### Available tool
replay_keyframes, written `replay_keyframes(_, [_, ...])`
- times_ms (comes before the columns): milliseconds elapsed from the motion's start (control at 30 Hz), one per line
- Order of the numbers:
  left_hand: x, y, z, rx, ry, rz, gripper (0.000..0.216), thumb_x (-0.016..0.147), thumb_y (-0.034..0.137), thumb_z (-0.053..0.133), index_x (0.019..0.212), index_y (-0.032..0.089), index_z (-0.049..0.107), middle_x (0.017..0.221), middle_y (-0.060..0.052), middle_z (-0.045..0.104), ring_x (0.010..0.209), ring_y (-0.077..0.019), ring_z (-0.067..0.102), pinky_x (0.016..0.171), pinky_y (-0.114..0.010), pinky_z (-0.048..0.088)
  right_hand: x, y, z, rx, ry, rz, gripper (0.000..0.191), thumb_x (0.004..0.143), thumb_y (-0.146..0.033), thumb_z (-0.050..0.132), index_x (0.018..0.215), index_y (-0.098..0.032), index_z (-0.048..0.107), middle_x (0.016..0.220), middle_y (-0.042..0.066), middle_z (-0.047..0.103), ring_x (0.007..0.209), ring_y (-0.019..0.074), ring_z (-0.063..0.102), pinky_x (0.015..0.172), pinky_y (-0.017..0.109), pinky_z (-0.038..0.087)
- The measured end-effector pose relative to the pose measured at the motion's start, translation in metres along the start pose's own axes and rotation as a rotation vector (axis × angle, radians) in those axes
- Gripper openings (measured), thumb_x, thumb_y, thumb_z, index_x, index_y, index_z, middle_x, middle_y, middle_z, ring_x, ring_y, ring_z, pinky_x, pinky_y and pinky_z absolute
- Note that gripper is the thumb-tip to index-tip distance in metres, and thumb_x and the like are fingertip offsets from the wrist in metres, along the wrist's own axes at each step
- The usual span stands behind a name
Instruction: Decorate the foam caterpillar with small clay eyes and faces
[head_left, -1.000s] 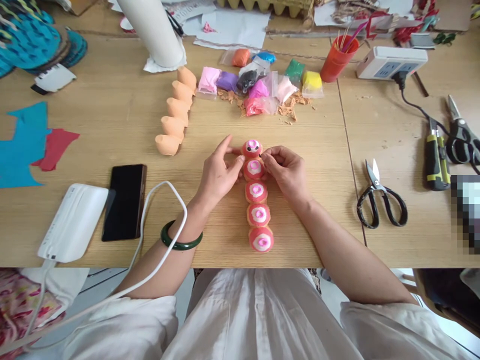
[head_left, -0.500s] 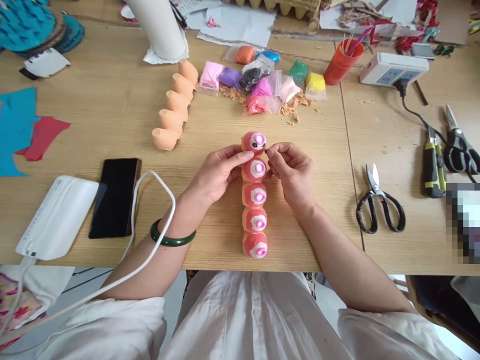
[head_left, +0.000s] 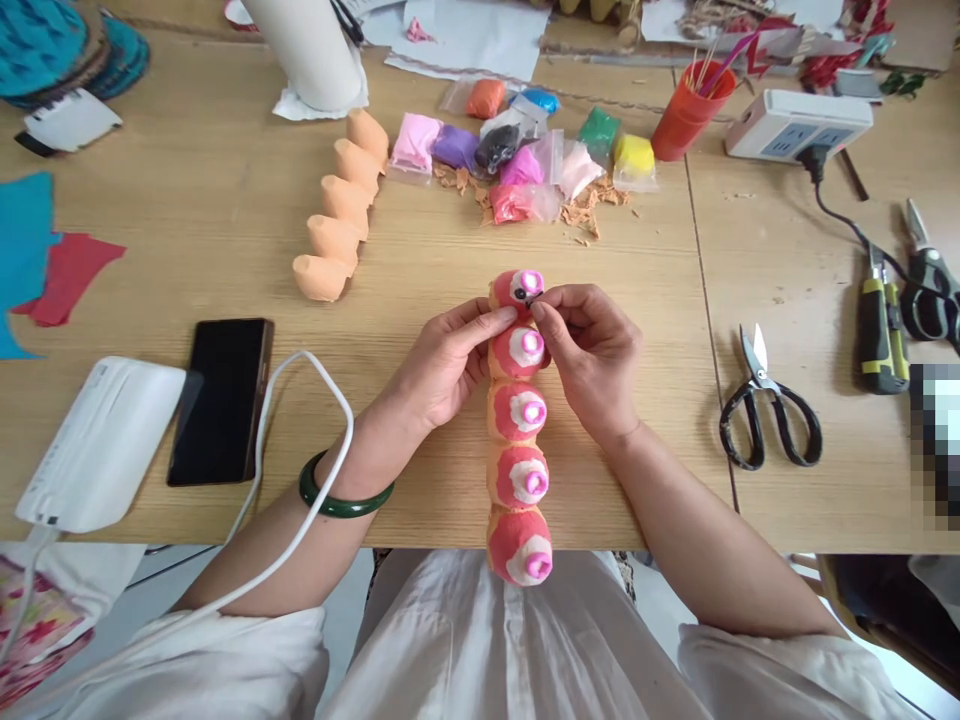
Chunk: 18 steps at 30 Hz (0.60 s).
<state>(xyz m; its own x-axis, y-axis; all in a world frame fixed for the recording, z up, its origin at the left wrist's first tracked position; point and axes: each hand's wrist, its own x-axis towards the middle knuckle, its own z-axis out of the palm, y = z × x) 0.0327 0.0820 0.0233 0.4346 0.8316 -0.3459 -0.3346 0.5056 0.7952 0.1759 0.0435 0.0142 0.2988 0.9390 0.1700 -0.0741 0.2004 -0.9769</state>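
A decorated egg-carton strip [head_left: 512, 415] runs toward me, its bumps covered in coral-red clay with white patches and pink rings. My left hand [head_left: 450, 365] grips it at the far end, thumb on the top bump. The far bump carries black dots like eyes. My right hand [head_left: 596, 355] is closed in a pinch against that bump, its fingertips on a tiny dark bit that looks like black clay. The strip's near end reaches past the table edge over my lap.
An undecorated orange egg-carton strip [head_left: 330, 238] lies at back left, beside bagged coloured clay [head_left: 517, 200]. Scissors [head_left: 765, 400] and a utility knife [head_left: 881, 335] lie right. A phone [head_left: 221, 400] and white power bank [head_left: 101, 445] are left; a white cable [head_left: 341, 440] crosses my left forearm.
My right fingertips have moved from beside the far bump onto its front with the small dark bit. The strip has tilted, its near end rising closer to me and past the table edge.
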Motion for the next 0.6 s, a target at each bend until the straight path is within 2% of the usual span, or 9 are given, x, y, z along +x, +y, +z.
replay_keyframes(267, [-0.003,-0.0001,0.0071,-0.082,0.029,-0.024,0.019,0.079,0.025,0.084,0.092,0.016,0.074,0.082,0.0,0.076,0.073,-0.0115,0.071,0.068,-0.02,0.056,0.0017,0.0016,-0.0009,0.003,-0.006,-0.041,0.031,0.088,-0.048,0.083,0.086,-0.021,0.068,0.076,-0.002,0.066,0.062,0.0092,0.057,0.055,0.025,0.046])
replay_keyframes(600, [-0.0045,0.0009,0.007,-0.034,0.045,-0.026,0.019,0.08,0.027,0.083,0.093,0.016,0.073,0.085,0.0,0.075,0.075,-0.012,0.07,0.069,-0.021,0.055,0.0016,-0.0043,0.0018,0.005,0.016,0.022,0.029,0.088,-0.042,0.083,0.083,-0.024,0.061,0.076,-0.002,0.063,0.064,0.0104,0.057,0.057,0.026,0.048])
